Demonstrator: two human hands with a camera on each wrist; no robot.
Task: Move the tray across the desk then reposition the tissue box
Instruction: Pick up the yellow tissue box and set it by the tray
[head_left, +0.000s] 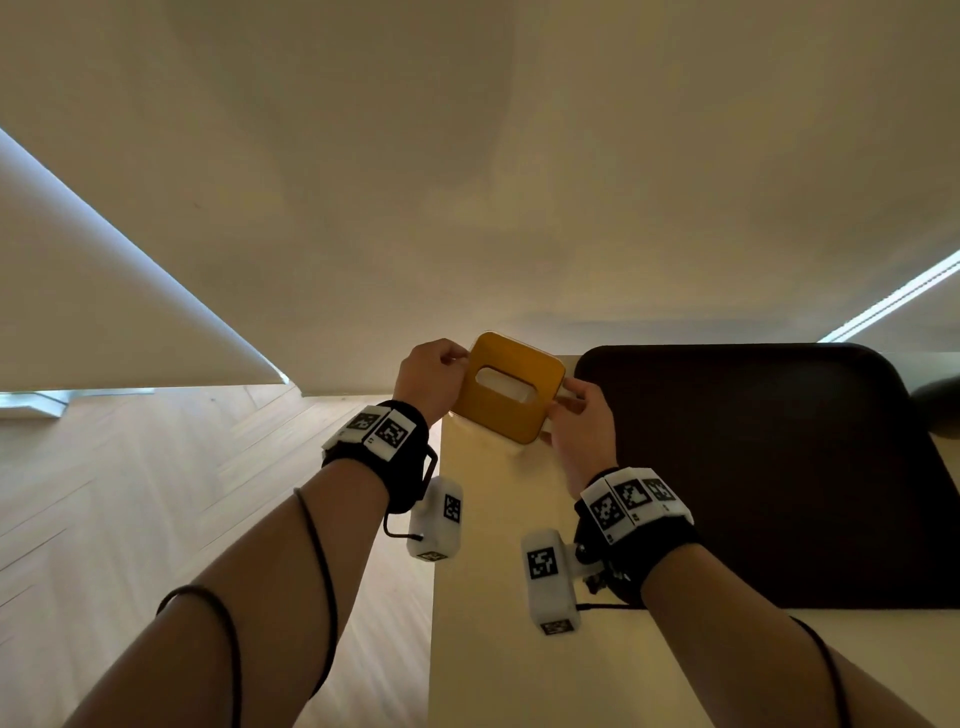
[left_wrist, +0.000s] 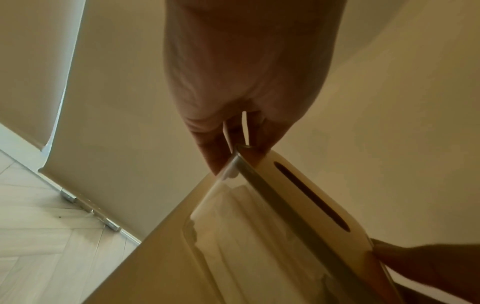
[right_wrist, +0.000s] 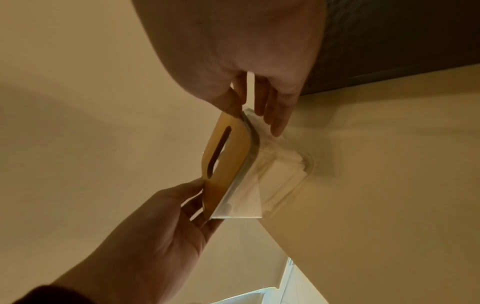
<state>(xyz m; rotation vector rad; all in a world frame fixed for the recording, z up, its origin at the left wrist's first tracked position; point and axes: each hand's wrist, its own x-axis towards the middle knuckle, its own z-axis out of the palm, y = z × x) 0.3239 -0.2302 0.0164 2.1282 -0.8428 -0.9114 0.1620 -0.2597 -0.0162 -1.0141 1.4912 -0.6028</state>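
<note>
Both hands pinch the tissue box (head_left: 506, 387) at the desk's (head_left: 488, 519) far left corner: left hand (head_left: 434, 376), right hand (head_left: 582, 421). The tray (head_left: 753, 467) lies just right.

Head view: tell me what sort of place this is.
Probably a room in a home or office. A pale desk stands against a plain wall on a wood floor. A dark tray lies on the desk, and both hands hold a tissue box.
</note>
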